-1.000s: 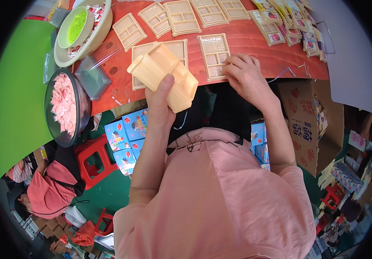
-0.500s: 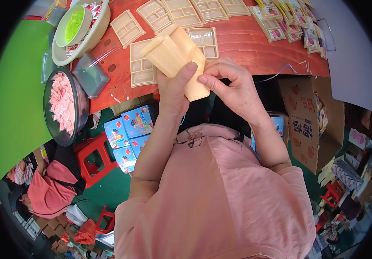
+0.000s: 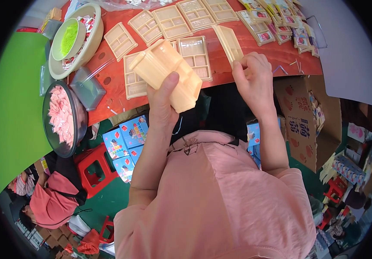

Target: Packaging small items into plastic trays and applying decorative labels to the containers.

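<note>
Fingers and thumb of the right hand (image 3: 255, 86) pinch the near end of a tilted beige tray (image 3: 228, 42), right of upper centre. The left hand (image 3: 162, 103) grips a tray stack (image 3: 162, 62), thumb on top, at upper centre. Beyond, compartmented trays (image 3: 172, 21) lie on the red bench (image 3: 276, 58), top of frame.

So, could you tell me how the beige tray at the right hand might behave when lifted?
The beige tray is probably light, since the right hand seems to pinch its near end. It is likely fairly stiff, as its long edges look straight.
</note>
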### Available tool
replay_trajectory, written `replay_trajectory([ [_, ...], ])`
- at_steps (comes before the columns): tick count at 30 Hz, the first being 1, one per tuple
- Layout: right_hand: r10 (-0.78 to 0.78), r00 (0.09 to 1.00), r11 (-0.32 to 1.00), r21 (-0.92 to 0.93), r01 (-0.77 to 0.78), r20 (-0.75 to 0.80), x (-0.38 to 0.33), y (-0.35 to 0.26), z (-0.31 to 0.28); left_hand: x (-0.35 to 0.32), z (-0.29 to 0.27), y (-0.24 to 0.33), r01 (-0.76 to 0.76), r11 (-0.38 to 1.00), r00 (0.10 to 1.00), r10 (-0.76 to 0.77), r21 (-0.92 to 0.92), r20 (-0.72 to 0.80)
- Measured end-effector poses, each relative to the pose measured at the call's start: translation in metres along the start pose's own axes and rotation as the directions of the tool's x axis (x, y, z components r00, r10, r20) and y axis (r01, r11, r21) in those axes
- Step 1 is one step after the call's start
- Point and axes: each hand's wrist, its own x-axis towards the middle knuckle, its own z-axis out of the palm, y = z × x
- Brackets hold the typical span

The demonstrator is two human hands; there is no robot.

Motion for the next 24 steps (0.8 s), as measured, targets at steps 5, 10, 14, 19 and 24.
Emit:
replay_trajectory([
  [5,0.034,0.991,0.993,-0.113,-0.02,0.126,-0.009,0.027,0.037,-0.001,0.012,-0.005,0.01,1.0,1.0,-0.01,-0.008,-0.005],
  [10,0.112,0.979,0.983,-0.165,-0.084,0.173,-0.01,0.013,0.041,-0.001,0.021,-0.007,0.011,1.0,1.0,-0.012,0.007,0.017],
  [14,0.07,0.993,0.991,-0.124,-0.057,0.097,-0.01,0.02,0.037,0.007,0.028,-0.013,-0.018,0.999,0.999,0.017,0.028,0.046],
  [19,0.002,1.0,0.995,-0.099,0.001,0.03,-0.008,0.014,0.026,0.006,0.043,-0.014,-0.013,1.0,0.999,0.013,-0.002,0.04],
  [24,0.049,0.925,0.652,0.689,-0.316,0.377,-0.011,-0.013,-0.014,0.01,0.052,-0.024,0.0,1.0,0.997,0.0,0.007,0.078],
])
